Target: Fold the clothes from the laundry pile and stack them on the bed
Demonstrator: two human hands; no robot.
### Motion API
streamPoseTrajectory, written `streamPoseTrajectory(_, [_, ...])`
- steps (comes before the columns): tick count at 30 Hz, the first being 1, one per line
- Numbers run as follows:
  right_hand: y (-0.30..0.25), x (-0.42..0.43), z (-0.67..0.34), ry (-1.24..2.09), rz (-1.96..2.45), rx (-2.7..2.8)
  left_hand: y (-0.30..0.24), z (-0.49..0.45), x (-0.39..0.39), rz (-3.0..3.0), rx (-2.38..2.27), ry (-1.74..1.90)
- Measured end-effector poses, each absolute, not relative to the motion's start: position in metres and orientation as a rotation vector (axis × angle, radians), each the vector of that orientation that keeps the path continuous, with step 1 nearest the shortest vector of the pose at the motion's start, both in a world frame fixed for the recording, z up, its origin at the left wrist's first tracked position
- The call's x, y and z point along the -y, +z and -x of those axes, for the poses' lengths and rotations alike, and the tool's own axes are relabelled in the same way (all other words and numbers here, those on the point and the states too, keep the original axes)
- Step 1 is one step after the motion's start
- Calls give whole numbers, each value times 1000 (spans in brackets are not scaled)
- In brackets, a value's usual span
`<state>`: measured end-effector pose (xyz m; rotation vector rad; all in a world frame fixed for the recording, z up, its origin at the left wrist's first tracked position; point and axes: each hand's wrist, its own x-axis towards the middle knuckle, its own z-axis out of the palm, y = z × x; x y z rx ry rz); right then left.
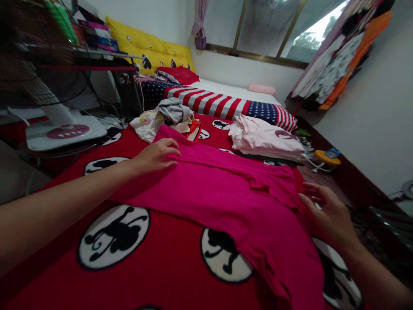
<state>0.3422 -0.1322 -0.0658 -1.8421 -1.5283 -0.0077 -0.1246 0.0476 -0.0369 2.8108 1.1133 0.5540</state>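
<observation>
A bright pink shirt lies spread across a red blanket printed with black figures in white ovals. One part, which looks like a sleeve, runs toward me at lower right, and folds crease its far side. My left hand is over the shirt's left end, fingers spread and slightly bent, with nothing in them; whether they touch the cloth I cannot tell. Just beyond the shirt's right edge is my right hand, fingers curved and apart, holding nothing.
Behind the shirt are a crumpled clothes heap and a stack of folded pink clothes. A fan stands at left. Farther back is a bed with a flag-patterned cover. Clothes hang at right, above a yellow stool.
</observation>
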Motion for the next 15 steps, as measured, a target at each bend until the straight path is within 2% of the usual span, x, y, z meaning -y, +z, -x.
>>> streamPoseTrajectory(7, [-63, 251, -298, 200, 1577, 2076, -45, 179, 27, -2588, -972, 97])
streamPoseTrajectory(12, [-68, 284, -274, 136, 1450, 2378, -48, 207, 42, -2587, -1124, 96])
streamPoseTrajectory(15, [-71, 287, -262, 48, 1354, 2353, -52, 219, 42, -2591, -1150, 170])
